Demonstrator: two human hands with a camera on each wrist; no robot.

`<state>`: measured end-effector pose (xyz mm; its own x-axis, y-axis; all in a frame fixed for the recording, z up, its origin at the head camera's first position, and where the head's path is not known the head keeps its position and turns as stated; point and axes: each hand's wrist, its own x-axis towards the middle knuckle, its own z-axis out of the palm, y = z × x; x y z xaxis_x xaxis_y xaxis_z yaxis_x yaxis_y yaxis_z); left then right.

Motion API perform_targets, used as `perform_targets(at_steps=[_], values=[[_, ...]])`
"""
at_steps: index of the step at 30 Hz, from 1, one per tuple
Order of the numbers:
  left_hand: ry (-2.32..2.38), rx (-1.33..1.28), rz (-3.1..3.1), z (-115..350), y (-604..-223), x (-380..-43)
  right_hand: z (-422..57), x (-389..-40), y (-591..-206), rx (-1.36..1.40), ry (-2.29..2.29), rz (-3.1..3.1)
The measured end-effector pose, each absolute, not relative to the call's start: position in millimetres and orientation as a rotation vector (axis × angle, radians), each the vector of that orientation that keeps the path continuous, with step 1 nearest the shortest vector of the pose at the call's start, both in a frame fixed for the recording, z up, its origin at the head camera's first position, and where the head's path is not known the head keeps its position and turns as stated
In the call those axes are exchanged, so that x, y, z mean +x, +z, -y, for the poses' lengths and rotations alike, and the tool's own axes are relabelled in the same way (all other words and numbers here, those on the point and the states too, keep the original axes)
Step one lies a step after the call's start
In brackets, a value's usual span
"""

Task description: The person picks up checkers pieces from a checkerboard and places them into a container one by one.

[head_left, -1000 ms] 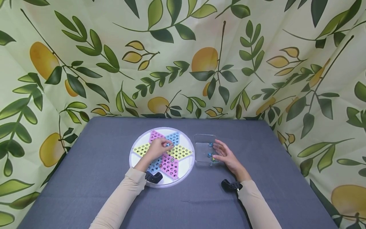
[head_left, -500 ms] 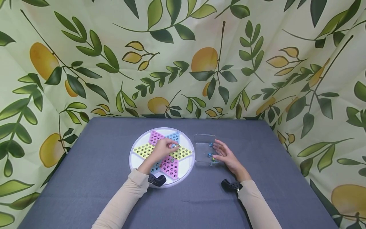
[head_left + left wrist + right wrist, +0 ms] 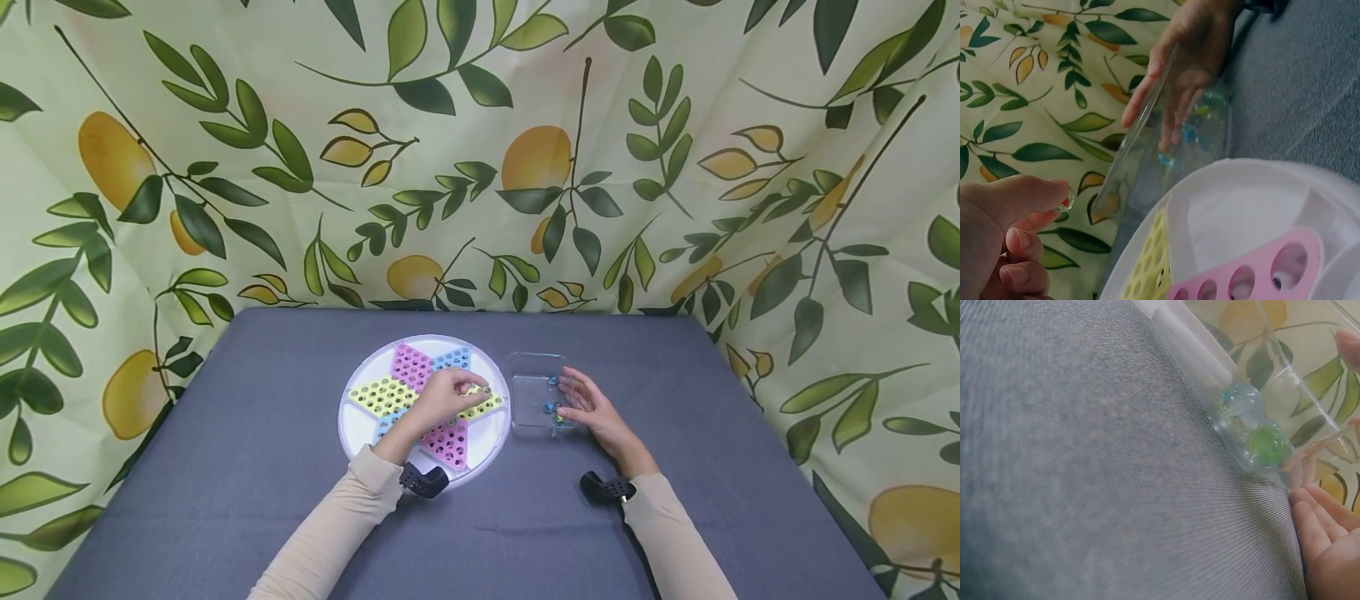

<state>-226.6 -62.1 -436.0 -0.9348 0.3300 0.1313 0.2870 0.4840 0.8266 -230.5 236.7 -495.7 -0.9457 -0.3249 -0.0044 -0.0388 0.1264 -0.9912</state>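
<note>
Left hand point(image 3: 444, 395): fingers pinch a small clear glass marble point(image 3: 1065, 200) above the round white board with a coloured star point(image 3: 358, 430).
Right hand point(image 3: 592, 407): fingers spread, resting against the clear plastic box point(image 3: 528, 392) on the grey desk point(image 3: 240, 467).

Staged tabletop, leaf-print backdrop point(image 3: 480, 150)

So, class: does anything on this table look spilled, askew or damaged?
Nothing stands out. The Chinese checkers board lies flat, the marbles sit inside the clear plastic box, and the left hand pinches one marble above the board.
</note>
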Motion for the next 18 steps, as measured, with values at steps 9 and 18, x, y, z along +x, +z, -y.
perform_targets(at_steps=[9, 18], values=[[1.473, 0.665, -2.655, 48, -437, -222, -236, -231, -496, -0.355, -1.927, -2.166], [1.454, 0.697, -2.653, 38, -436, -219, -236, -231, -496, -0.342, -1.924, -2.164]])
